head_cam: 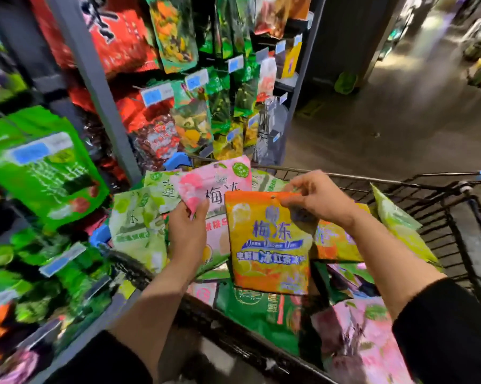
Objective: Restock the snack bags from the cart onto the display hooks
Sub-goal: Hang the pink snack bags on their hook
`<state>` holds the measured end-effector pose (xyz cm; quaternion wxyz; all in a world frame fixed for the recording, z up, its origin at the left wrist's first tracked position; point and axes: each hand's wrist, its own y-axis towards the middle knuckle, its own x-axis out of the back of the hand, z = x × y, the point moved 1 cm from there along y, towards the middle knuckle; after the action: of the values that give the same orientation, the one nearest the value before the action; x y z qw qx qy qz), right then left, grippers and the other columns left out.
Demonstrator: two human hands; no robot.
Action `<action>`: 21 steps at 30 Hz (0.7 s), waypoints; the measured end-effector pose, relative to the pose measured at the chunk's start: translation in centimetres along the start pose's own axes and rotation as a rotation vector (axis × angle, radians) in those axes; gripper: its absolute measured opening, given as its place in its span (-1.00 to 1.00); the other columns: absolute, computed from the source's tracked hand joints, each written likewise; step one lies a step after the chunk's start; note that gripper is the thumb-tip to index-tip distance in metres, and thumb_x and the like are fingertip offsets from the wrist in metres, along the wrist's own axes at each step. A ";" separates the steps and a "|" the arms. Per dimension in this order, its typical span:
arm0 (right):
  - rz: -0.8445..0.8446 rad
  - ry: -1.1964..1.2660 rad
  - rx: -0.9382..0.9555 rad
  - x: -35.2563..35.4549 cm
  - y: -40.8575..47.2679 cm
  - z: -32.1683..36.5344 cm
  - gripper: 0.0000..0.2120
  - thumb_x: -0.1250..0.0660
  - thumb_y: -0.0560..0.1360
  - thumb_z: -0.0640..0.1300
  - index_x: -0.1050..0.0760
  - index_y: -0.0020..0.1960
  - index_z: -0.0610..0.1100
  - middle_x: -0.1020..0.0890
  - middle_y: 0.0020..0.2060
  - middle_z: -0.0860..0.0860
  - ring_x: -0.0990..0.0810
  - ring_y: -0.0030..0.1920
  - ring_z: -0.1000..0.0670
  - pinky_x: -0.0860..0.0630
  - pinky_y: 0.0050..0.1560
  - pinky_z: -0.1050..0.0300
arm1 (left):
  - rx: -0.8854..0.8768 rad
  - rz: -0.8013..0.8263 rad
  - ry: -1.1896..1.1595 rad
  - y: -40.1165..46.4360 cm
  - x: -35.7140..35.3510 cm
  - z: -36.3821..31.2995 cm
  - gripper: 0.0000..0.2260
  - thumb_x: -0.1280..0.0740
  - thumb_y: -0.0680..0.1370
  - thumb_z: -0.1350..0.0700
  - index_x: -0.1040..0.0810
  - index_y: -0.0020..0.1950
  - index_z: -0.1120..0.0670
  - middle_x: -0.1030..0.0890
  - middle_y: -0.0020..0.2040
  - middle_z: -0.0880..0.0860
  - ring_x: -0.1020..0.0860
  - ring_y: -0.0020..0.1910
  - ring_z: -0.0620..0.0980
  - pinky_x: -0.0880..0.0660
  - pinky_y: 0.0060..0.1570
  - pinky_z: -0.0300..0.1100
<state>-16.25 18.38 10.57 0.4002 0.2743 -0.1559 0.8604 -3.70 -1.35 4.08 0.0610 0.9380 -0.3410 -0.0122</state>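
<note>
Orange foil is the worry: the orange snack bag point(267, 242) hangs over the cart point(441, 206) from a pinch at its top edge alone, so it may well slip or twist before its hole meets a display hook. The right hand point(317, 200) curls thumb and fingertips point(289, 202) closed on that edge, just beside the hole. Left of it, the left hand point(188, 231) grips the pink snack bag point(220, 181), thumb on its face; more bags lie below both hands
</note>
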 end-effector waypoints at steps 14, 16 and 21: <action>0.216 0.163 0.612 -16.5 0.2 27.9 -0.88 -0.43 0.43 -0.35 -0.57 -0.26 -0.22 -0.58 -0.51 0.11 -0.44 -0.46 0.18 -0.34 -0.39 0.31 | -0.320 -0.710 0.000 -6.4 29.9 -9.9 -0.62 -0.32 0.56 0.31 -0.24 -0.37 0.04 -0.31 -0.53 -0.12 -0.23 -0.52 -0.30 -0.20 -0.47 -0.38; 0.260 0.118 0.705 -21.6 -1.0 33.0 -0.94 -0.45 0.43 -0.32 -0.61 -0.21 -0.28 -0.61 -0.44 -0.04 -0.47 -0.38 0.07 -0.36 -0.33 0.18 | -0.301 -0.813 0.028 -8.0 36.3 -9.9 -0.59 -0.35 0.54 0.28 -0.24 -0.40 0.03 -0.28 -0.50 -0.13 -0.21 -0.50 -0.27 -0.17 -0.47 -0.32; 0.432 0.116 0.859 -34.3 -5.8 45.4 -0.83 -0.46 0.44 -0.24 -0.57 -0.31 -0.10 -0.60 -0.35 -0.18 -0.47 -0.30 -0.04 -0.35 -0.22 0.05 | -0.329 -1.030 0.112 -13.8 51.2 -12.0 -0.60 -0.36 0.54 0.26 -0.23 -0.39 0.07 -0.23 -0.43 0.03 -0.15 -0.43 -0.19 -0.13 -0.44 -0.22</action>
<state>22.16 -20.86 26.75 0.0711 0.3275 0.1827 0.9243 45.21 -22.43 15.20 0.2114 0.9610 0.1729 -0.0436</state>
